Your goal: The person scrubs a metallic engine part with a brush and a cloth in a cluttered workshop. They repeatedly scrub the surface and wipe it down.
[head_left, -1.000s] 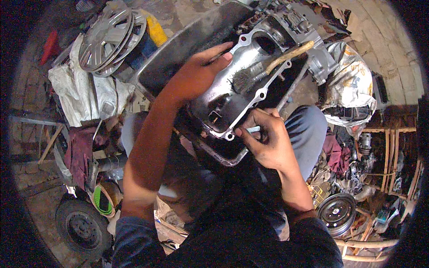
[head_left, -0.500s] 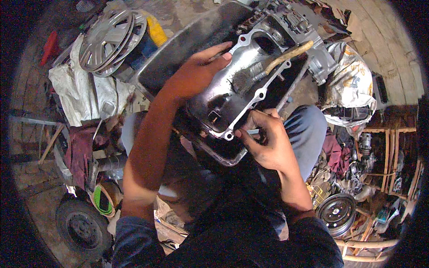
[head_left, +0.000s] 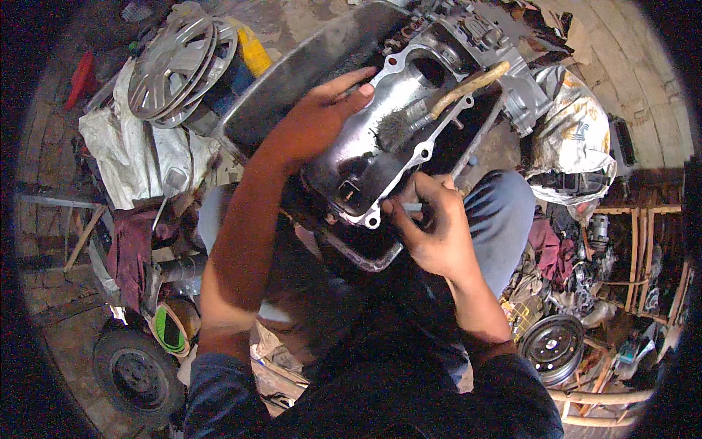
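A metal engine cover [head_left: 386, 99], hollow side up with a bolt-holed flange, is propped over a large dark tub [head_left: 292, 69]. My left hand [head_left: 325, 113] holds its left edge, thumb over the rim and fingers stretched along it. A brush [head_left: 469, 88] with a wooden handle and dark bristles lies inside the cover. At the near right flange, my right hand [head_left: 437, 227] pinches a small pale, thin piece [head_left: 414, 208], its kind partly hidden by the fingers. The thumb tip is right beside the flange's edge.
A larger metal engine casing [head_left: 512, 69] sits at the tub's far right end. Wheel covers [head_left: 172, 66] and a white sack [head_left: 139, 157] are at left, a tyre [head_left: 137, 369] below. At right lie a filled white bag [head_left: 574, 132] and a black wheel rim [head_left: 550, 350].
The engine cover, with the brush in it, has shifted very slightly left. My right hand has moved slightly up and left along the flange; both hands keep their holds.
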`<state>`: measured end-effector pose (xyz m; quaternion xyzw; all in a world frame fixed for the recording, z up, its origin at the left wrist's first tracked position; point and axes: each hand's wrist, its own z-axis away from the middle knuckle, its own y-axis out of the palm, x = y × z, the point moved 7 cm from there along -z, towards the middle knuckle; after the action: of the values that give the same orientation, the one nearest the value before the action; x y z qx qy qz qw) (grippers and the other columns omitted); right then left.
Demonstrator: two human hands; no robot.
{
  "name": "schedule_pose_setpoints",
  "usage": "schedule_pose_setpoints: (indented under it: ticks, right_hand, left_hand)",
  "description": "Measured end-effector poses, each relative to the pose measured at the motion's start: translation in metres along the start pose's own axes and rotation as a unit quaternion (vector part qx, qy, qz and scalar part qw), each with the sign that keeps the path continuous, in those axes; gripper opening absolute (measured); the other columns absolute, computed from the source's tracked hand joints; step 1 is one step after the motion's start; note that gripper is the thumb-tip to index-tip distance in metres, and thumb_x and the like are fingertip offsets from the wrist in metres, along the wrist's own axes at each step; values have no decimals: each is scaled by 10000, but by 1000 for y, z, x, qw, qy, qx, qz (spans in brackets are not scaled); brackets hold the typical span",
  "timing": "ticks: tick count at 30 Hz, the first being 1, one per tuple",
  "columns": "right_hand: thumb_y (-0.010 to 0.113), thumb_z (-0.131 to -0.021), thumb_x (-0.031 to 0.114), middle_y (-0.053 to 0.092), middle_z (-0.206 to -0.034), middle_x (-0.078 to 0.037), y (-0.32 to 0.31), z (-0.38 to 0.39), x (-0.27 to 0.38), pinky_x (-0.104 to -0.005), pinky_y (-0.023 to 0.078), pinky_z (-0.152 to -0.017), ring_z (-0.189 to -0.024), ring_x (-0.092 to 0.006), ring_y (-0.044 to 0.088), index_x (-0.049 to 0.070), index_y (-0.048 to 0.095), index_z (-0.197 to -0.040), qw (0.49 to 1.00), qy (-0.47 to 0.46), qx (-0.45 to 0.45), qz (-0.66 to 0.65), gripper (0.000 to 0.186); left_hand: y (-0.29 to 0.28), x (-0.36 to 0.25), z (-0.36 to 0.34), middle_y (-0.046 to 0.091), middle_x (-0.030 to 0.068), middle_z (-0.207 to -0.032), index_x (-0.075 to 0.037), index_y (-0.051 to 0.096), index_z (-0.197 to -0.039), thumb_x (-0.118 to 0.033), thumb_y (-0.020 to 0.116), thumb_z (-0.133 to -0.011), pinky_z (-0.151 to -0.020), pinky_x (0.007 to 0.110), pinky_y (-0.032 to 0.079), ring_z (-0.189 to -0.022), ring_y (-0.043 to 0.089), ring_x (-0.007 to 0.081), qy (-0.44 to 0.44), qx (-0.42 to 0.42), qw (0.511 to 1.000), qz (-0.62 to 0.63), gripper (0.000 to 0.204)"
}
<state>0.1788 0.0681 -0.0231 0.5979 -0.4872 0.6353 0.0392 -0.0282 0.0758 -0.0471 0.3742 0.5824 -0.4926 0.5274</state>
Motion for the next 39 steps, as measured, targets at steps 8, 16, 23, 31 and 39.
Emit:
schedule_pose_setpoints:
  ticks: [8,16,23,31,39]
  right_hand:
    - [776,-820,109,647,-816,-95,2,0,-2,-390,402,-816,-828,-297,581,56,639,-818,1000,23,-13,-17,147]
    - [737,-867,37,591,-786,-33,-2,2,-7,-311,411,-717,-778,-168,510,44,663,-909,997,44,31,-60,86]
    - [725,-878,19,545,-783,1,-2,2,-12,-276,384,-710,-754,-123,506,32,630,-988,984,93,30,-146,145]
    - [753,-849,40,604,-766,-3,-2,0,2,-316,387,-758,-807,-153,512,62,669,-888,999,-21,0,-34,95]
    - [767,-798,62,613,-791,-38,0,2,-2,-343,362,-814,-807,-208,481,63,664,-837,999,16,-6,-37,110]
  left_hand:
    - [-1,-5,0,656,142,-1348,-121,548,-1495,-434,621,-1029,-1012,329,473,-1164,608,196,13,-7,1000,-26,566]
    - [-9,7,-5,628,147,-1398,-116,544,-1498,-419,612,-1036,-1068,327,434,-1238,582,210,24,-20,998,-52,557]
    - [-4,2,-1,617,155,-1417,-106,540,-1499,-431,611,-1035,-1101,332,408,-1290,556,223,14,-12,1000,-16,571]
    - [-3,4,-4,630,187,-1387,-84,510,-1514,-438,617,-1030,-1072,337,435,-1239,585,224,26,-13,999,-29,609]
    - [-4,0,-4,685,202,-1268,-72,485,-1527,-429,620,-1029,-1008,335,475,-1119,629,221,54,-26,996,-64,627]
